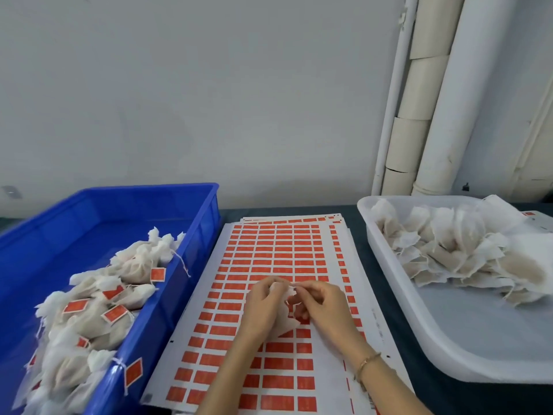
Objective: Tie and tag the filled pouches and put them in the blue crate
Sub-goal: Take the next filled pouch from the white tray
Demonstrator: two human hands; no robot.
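Note:
Both hands meet over the middle of the red tag sheet (278,265). My left hand (263,307) grips the body of a white filled pouch (288,322), whose lower corner hangs between the palms. My right hand (323,304) pinches the pouch's gathered top or string at the fingertips; which one is too small to tell. The blue crate (191,205) on the left holds several tied pouches with red tags (89,313). On the right, a white tray (449,339) carries a heap of untied filled pouches (454,250).
More sheets of red tags lie stacked under the top sheet on the dark table (419,393). White pipes (443,115) run up the wall at the back right. One tagged pouch hangs over the crate's near rim (119,366).

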